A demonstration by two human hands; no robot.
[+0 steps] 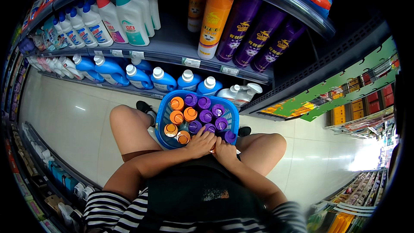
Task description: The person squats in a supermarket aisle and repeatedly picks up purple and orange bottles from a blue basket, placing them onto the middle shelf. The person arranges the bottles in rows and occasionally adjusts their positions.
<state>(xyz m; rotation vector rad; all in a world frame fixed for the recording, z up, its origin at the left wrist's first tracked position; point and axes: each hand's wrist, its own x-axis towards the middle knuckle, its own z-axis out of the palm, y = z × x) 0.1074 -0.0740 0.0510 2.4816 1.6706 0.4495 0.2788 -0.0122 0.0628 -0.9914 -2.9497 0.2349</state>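
Note:
A blue plastic basket (pixel 236 116) stands between my knees, holding several aerosol cans upright. Orange-capped cans (pixel 176 117) fill its left side; purple-capped cans (pixel 205 116) fill the middle and right. My left hand (pixel 201 143) reaches over the near rim, its fingertips by a purple cap. Close against it, my right hand (pixel 225 151) has curled fingers at the same rim. A small orange and white part of something shows beneath the two hands. What they grip there is mostly hidden.
Ahead, a shelf carries an orange aerosol can (pixel 214 22), purple aerosol cans (pixel 238 29) and white bottles (pixel 132 22). Blue detergent jugs (pixel 164 80) line the bottom shelf behind the basket. A perforated shelf upright (pixel 310 68) rises at right. Stocked shelving (pixel 58 171) runs along the left.

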